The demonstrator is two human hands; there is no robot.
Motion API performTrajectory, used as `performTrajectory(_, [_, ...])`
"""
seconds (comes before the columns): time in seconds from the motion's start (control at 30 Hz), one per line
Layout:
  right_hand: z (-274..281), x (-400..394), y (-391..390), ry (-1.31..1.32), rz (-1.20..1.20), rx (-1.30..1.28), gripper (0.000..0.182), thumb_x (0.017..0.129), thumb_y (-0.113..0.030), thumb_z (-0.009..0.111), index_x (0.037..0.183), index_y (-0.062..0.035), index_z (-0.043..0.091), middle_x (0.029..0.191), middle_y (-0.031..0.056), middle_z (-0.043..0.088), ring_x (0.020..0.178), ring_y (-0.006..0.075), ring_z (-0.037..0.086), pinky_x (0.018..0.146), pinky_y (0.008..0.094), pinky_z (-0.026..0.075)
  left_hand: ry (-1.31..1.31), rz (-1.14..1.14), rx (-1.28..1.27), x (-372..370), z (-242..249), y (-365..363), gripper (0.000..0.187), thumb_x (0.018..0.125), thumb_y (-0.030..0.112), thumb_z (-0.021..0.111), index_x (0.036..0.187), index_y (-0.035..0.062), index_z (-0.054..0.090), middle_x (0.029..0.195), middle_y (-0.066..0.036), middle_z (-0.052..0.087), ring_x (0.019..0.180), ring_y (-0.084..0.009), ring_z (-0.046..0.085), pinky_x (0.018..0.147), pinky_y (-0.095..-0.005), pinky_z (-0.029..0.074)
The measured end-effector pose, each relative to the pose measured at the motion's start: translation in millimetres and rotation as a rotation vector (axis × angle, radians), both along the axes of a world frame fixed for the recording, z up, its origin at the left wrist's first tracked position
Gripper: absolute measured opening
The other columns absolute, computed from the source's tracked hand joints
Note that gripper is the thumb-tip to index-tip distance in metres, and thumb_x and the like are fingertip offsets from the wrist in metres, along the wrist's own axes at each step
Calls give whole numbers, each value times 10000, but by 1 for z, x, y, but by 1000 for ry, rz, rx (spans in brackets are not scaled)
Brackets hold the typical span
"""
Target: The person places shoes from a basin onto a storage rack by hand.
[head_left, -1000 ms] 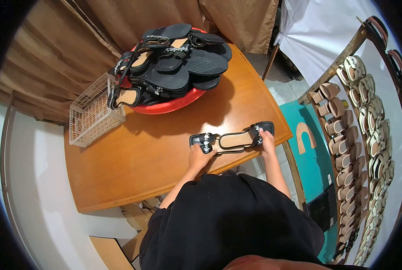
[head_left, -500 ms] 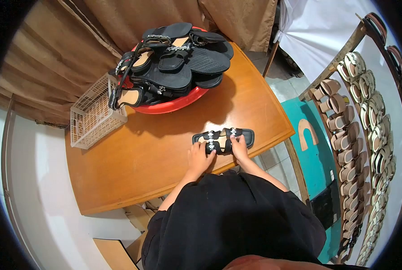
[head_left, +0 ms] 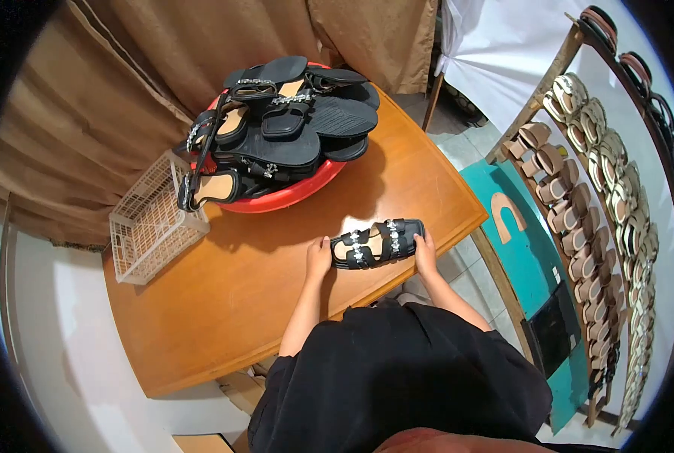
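Note:
A pair of black sandals [head_left: 384,243] with jewelled straps and tan insoles is held together, side by side, over the front part of the wooden table. My left hand [head_left: 319,259] grips the left end of the pair, and my right hand [head_left: 425,254] grips the right end, thumb on top. The fingers beneath the soles are hidden. Beyond them, a red basin [head_left: 299,195] is heaped with several more black sandals [head_left: 282,140], some with jewelled straps and some showing their ridged soles.
The wooden table [head_left: 239,302] has its front edge close to my body. A white plastic crate [head_left: 152,226] stands at its left, against a brown curtain [head_left: 148,68]. To the right are a teal board [head_left: 529,264] and racks of beige sandals [head_left: 575,204] and pale sandals [head_left: 605,166].
My hands have shifted from the straps out to the two ends of the sandals. The pair now looks lifted and slightly turned. The whole view has shifted a little.

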State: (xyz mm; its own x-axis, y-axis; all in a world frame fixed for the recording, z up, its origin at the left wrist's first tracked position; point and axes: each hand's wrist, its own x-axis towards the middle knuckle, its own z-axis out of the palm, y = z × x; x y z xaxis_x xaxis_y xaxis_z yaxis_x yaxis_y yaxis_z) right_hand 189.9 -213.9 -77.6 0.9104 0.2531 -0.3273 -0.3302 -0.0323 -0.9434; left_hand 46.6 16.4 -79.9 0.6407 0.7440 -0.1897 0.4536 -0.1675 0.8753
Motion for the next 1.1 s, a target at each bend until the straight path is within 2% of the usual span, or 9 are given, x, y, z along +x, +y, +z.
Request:
performTrajectory(0.17, [19,-23,14,-168,37,-370,623,846,-245,516,1335,71,295,1356,253,348,1274,332,333,1049,336,255,-155,-143,-43,-10,-1,6,321,785,230,596,844,-85,580,702,-183,575,685,-239,564,669,-332,444])
performTrajectory(0.33, [-12,-27,23,-242,-96,-347,653,829,-269,548,1348,40,297,1380,225,333,1290,326,310,1066,336,228,62,-397,122,-19,-3,13,713,558,306,814,1116,-36,529,1087,-231,560,1020,-330,531,883,-382,442])
performTrajectory(0.4, [-34,-26,24,-182,-188,-149,634,815,-259,567,1335,21,336,1356,216,370,1269,321,341,1054,339,250,84,-436,44,-21,2,16,731,540,341,828,1102,-32,544,1087,-234,554,1022,-331,532,886,-373,437])
performTrajectory(0.47, [-23,-31,28,-130,-279,-86,587,802,-220,574,1305,16,384,1325,196,417,1236,296,389,1032,332,284,210,-645,-114,-20,-4,26,684,545,398,815,1032,-26,590,1069,-233,552,1011,-331,525,881,-365,433])
performTrajectory(0.6, [3,-44,33,-125,-427,73,503,791,-124,548,1260,19,432,1244,153,499,1135,229,482,964,298,360,284,-677,19,-34,-9,21,661,545,468,796,956,-15,605,989,-226,550,995,-341,493,865,-384,419])
performTrajectory(0.73, [36,-56,17,-84,-390,406,440,813,-67,517,1234,32,443,1185,130,525,1064,179,502,928,276,383,11,-590,-182,-58,29,-17,588,597,251,837,1002,-6,497,911,-75,572,840,-158,535,745,-288,452])
performTrajectory(0.83, [50,-70,-15,-150,-282,430,451,818,-65,514,1252,25,430,1227,134,496,1118,188,473,956,284,361,-63,-560,-290,-68,49,-44,479,621,122,814,952,22,483,884,-54,564,828,-133,538,746,-286,465])
performTrajectory(0.97, [44,-99,-76,-285,-375,393,561,778,-79,557,1294,14,359,1292,159,421,1197,248,401,1010,330,301,-159,-668,-398,-63,39,-82,452,671,108,777,1000,8,484,907,-50,559,837,-117,528,758,-265,450])
performTrajectory(1.1, [19,-152,-149,-397,-648,-73,617,740,-155,613,1281,-25,347,1246,184,402,1188,305,372,1014,390,276,-193,-762,-471,-54,20,-155,424,720,150,751,1023,12,487,908,-37,556,821,-104,519,740,-241,431])
